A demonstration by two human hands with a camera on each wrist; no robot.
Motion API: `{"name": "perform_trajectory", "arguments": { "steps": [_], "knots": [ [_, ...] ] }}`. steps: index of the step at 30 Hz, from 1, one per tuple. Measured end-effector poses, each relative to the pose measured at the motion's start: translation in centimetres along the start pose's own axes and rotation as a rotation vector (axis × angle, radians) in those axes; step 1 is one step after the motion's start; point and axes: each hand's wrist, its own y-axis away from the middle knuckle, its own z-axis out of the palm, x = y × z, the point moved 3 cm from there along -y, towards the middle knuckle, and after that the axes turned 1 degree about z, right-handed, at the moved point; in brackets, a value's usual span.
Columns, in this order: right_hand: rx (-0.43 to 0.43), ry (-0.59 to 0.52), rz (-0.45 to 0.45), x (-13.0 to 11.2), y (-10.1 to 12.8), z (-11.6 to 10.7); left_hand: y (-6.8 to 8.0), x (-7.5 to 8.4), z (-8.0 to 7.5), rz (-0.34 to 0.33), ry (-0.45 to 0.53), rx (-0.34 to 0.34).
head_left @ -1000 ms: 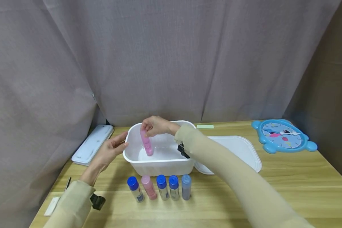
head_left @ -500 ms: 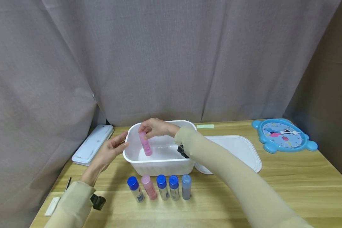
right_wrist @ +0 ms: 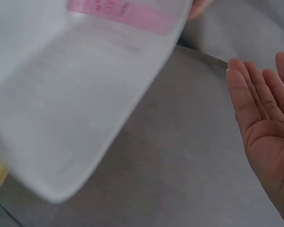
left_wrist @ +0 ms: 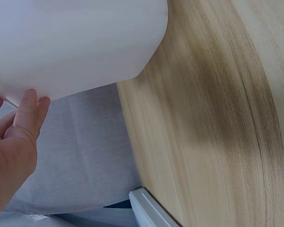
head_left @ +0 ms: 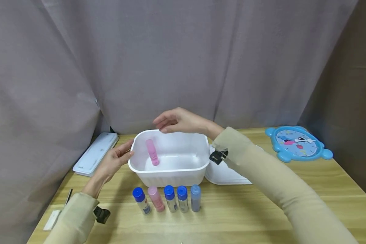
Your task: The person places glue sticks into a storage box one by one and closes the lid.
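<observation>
Pink and slim, the small bottle (head_left: 151,152) leans against the left inner wall of the white plastic tub (head_left: 170,176), its base on the tub floor and its cap up near the rim; nothing holds it. The right hand (head_left: 178,121) hovers above the tub's back rim with fingers straight and relaxed, empty, as the right wrist view also shows (right_wrist: 267,130). The left hand (head_left: 115,160) rests against the tub's left outer wall, fingers fairly straight and pressing rather than wrapping; the left wrist view shows fingertips (left_wrist: 31,106) at the lip. The bottle looks light and rigid, with a smooth plastic skin that could slip in a loose pinch, so the surest hold is probably around the cap end or upper body, fingers on opposite sides. It is narrow and likely to tip. The tub itself seems thin-walled and light, liable to slide on the wooden counter (head_left: 262,206) unless steadied at the side. Five more small bottles (head_left: 169,199) stand in a row just in front of the tub, and a white lid (head_left: 228,174) lies beside it on the right.
</observation>
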Motion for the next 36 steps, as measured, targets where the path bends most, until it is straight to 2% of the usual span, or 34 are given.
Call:
{"name": "perform_trajectory", "arguments": {
  "steps": [3,6,10,14,19,24,30,36],
  "knots": [
    [0.003,-0.026,-0.025,-0.9,2.9,-0.4,0.0,0.0,0.1,0.001,0.002,0.002],
    [-0.003,-0.079,-0.045,-1.0,6.5,0.5,0.0,-0.1,0.3,0.007,0.007,0.007],
    [-0.001,-0.144,-0.05,0.4,11.4,3.4,0.1,0.0,0.3,0.017,0.013,0.021],
    [0.044,-0.175,-0.033,2.4,14.2,6.5,0.2,0.2,0.0,0.023,0.014,0.034],
    [0.091,-0.2,-0.054,4.0,15.0,8.5,0.2,0.1,0.0,0.017,0.035,0.042],
    [0.081,-0.175,-0.027,4.8,14.9,9.2,0.3,0.0,0.2,0.018,0.057,0.039],
    [0.082,-0.133,-0.014,5.3,14.6,9.4,0.4,0.0,0.3,0.001,0.066,0.058],
    [0.077,-0.132,0.005,4.9,14.8,8.5,0.5,0.0,0.3,-0.019,0.046,0.068]
  ]
}}
